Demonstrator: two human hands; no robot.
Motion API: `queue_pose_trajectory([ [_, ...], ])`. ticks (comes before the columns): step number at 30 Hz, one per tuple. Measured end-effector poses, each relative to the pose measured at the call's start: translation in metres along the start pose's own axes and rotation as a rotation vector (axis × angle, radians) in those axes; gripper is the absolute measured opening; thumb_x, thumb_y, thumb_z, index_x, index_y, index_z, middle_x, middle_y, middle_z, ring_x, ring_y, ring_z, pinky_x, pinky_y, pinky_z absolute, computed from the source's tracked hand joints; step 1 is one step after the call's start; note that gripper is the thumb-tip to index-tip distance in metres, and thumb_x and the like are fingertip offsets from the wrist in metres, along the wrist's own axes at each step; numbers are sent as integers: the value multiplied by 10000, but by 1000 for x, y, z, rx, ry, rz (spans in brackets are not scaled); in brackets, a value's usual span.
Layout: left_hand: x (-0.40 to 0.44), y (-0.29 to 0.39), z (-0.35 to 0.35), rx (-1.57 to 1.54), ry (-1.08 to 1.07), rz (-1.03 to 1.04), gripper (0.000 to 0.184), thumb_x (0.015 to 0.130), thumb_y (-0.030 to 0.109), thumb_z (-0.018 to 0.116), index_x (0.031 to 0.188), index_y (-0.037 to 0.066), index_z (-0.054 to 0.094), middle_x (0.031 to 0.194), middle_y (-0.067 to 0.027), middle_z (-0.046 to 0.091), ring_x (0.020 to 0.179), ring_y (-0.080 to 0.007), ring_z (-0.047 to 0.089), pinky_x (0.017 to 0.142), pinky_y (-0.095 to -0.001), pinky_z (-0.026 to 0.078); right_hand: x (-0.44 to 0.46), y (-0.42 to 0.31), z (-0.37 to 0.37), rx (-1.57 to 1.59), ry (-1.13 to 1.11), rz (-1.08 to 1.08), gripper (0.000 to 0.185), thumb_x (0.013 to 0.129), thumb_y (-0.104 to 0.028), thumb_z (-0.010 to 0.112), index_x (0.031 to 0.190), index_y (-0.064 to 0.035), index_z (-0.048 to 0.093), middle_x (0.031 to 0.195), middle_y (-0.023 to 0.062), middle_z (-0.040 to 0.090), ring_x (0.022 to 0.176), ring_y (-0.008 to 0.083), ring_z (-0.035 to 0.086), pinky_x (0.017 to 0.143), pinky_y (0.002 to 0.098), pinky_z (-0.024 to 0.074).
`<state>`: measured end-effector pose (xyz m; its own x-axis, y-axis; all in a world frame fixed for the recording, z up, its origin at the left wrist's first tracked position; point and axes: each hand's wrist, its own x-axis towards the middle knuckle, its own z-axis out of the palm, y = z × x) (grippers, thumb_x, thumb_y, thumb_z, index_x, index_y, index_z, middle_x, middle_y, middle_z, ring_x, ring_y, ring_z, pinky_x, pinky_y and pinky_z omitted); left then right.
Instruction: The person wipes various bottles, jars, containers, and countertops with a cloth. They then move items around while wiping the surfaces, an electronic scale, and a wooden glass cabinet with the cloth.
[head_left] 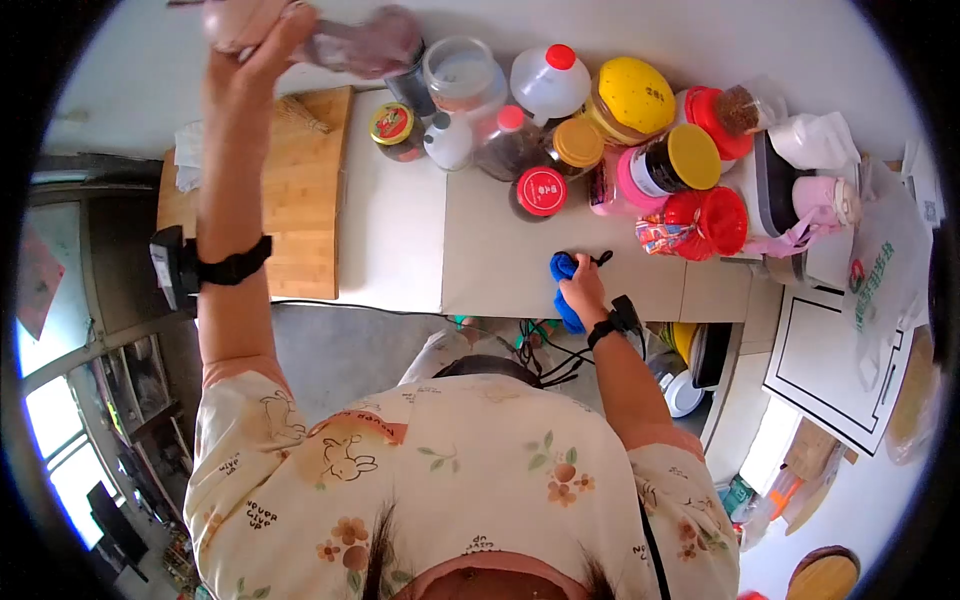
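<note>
Both hands gripping, fingers curled
The right hand (582, 288) is clutching a blue cloth (563, 268); the left hand (264, 48) is holding a blurred pinkish object (375, 46).

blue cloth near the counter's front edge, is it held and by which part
The right hand holds the blue cloth partway along, between its two visible ends.

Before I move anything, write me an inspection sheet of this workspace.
Surface: pale counter, wooden board on its left.
Things in use: blue cloth; pinkish thing, too blurred to identify.
Clutter: jars and bottles crowd the back; plastic bag at right.
Grip: left hand holds the pinkish thing up; right hand holds the cloth near the counter's front edge.
Cables: dark cables below the front edge.
Surroundings: bright window at left, white wall behind the counter.
</note>
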<state>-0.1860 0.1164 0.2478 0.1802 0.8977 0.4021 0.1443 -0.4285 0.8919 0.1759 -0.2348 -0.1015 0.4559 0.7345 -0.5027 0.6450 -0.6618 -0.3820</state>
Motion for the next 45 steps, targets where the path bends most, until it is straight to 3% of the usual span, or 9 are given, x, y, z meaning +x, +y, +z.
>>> queue_pose_trajectory([
  [4,-44,70,166,-300,-276,-82,374,931,98,708,1274,2,594,1246,-96,669,1007,-155,682,820,-275,588,-1,6,0,27,15,-30,565,832,-161,627,1363,-89,450,1276,244,549,1173,448,556,968,516,491],
  [6,-64,102,203,-5,-439,-38,328,975,74,622,1292,-3,589,1259,-129,658,1074,-243,666,914,-373,565,1,11,3,58,38,-54,559,827,-161,627,1354,-85,458,1265,246,558,1161,451,565,962,516,491],
  [9,-82,31,266,180,-247,-141,738,742,369,895,1283,4,549,1215,-170,663,1111,-278,666,916,-366,538,4,22,11,108,72,-88,550,828,-168,619,1349,-86,466,1265,255,560,1145,464,574,955,528,490],
  [21,-112,-37,351,439,-260,-169,1135,663,471,890,1509,12,288,1418,-245,467,1280,-399,541,1012,-466,496,6,43,8,264,54,-221,565,809,-158,656,1334,-80,464,1219,269,572,1112,473,590,946,533,501],
  [26,-127,-49,343,551,-229,-103,1086,744,466,852,1521,-26,275,1438,-246,434,1312,-378,512,1038,-454,481,4,54,-10,513,47,-195,592,793,-92,659,1326,21,429,1191,292,566,1151,485,564,961,516,490],
  [30,-151,-45,314,510,-202,-108,800,855,354,803,1462,1,419,1324,-206,554,1243,-314,577,995,-410,517,15,94,-21,287,595,-237,484,792,-102,691,1222,43,522,1215,271,547,1154,427,532,1017,481,426],
  [32,-177,-57,283,503,-231,-173,683,874,306,787,1417,17,491,1279,-183,593,1204,-300,605,967,-396,536,16,116,-27,164,767,-173,599,846,-164,719,1364,21,481,1331,316,483,1233,483,452,1079,553,351],
  [36,-275,-89,208,623,-280,-253,450,914,194,729,1309,36,583,1266,-151,612,1153,-292,638,916,-390,569,9,121,4,-47,613,-248,787,920,-376,645,1541,-3,338,1508,355,358,1370,515,367,1159,578,279],
  [45,-372,-177,13,762,-105,-551,384,924,184,685,1276,50,607,1269,-191,618,1146,-395,616,957,-440,517,-46,-82,99,-146,349,-641,798,844,-344,681,1507,-7,392,1462,320,423,1381,487,368,1174,589,259],
])
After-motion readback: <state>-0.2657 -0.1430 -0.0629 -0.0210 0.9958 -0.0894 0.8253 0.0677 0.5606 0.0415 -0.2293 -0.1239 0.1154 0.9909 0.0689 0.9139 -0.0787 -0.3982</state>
